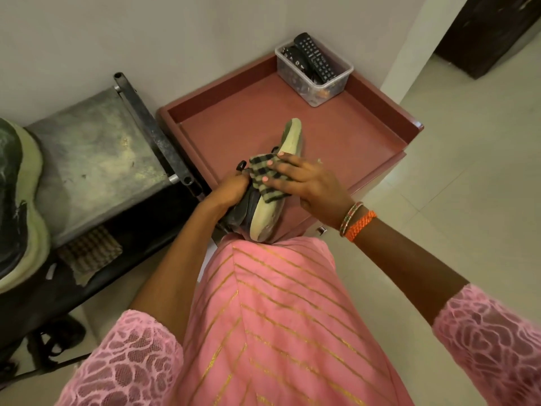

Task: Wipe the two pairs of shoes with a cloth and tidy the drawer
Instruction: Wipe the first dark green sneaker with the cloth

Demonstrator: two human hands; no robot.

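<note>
Checked cloth [268, 178] rubs the sole under flat right-hand fingers [304, 183], left hand [231, 187] gripping the shoe [272, 197] mid-frame — press harder and it could twist loose into the drawer [336, 136].

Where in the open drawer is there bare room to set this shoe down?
The drawer floor is bare across its left and middle, between the left wall and the plastic box of remotes in the far right corner. The near edge is crowded by both hands, cloth and shoe.
</note>
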